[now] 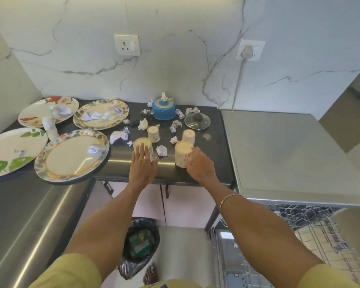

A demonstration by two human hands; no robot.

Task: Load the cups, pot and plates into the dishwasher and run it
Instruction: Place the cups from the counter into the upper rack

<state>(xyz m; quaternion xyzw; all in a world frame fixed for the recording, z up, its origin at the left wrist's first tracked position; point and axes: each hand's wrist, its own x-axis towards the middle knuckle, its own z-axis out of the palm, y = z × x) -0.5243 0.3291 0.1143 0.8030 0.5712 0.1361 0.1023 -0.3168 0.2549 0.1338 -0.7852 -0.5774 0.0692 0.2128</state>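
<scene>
Four pale cups stand upside down on the dark counter (214, 163). My left hand (142, 165) lies with straight fingers against the front-left cup (142, 142). My right hand (200, 166) curls its fingers round the right side of the front-right cup (182, 155). Two more cups (153, 133) (188, 135) stand behind. A blue pot (163, 110) sits upside down at the back, its glass lid (197, 121) to the right. Several patterned plates lie at the left, one nearest me (71, 155). The dishwasher's open rack (320, 235) is at lower right.
Crumpled paper bits (162, 150) lie among the cups, around the pot and on the plates. A clear tumbler (50, 129) stands between the plates. The dishwasher's steel top (289, 152) adjoins the counter. A lined trash bin (140, 244) stands on the floor below.
</scene>
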